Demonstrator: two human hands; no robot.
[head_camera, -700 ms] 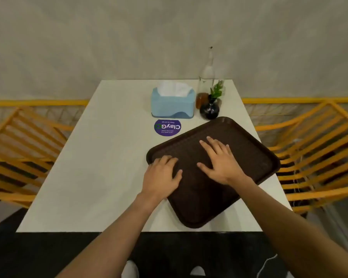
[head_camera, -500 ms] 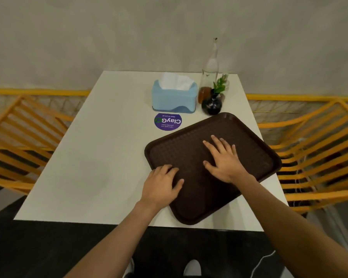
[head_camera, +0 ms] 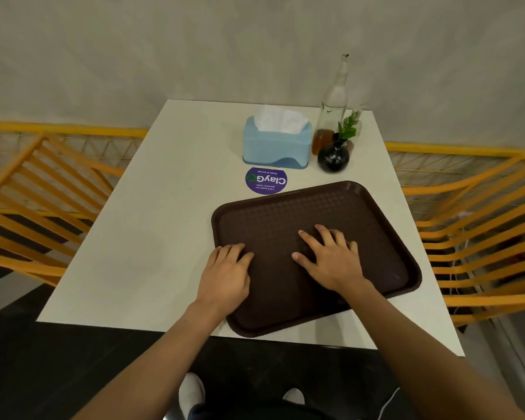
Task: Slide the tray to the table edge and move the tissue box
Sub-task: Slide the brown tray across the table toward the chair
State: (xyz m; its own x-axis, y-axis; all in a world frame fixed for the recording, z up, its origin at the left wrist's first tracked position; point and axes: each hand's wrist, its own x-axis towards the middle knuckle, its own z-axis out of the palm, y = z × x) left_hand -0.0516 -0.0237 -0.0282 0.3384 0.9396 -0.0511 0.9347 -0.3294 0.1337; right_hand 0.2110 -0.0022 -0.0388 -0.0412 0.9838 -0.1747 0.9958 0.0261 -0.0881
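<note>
A dark brown tray lies on the white table, turned slightly, its near corner close to the table's front edge. My left hand rests flat on the tray's left rim, fingers spread. My right hand presses flat on the tray's middle, fingers apart. Neither hand grips anything. A light blue tissue box with white tissue sticking out stands at the table's far side, beyond the tray and apart from it.
A round purple sticker lies between tray and tissue box. A tall glass bottle and a small black vase with a green sprig stand right of the box. Orange slatted chairs flank the table.
The tray has rotated a little under both hands and sits squarer to the table. My hands stay flat on it; the view has shifted.
</note>
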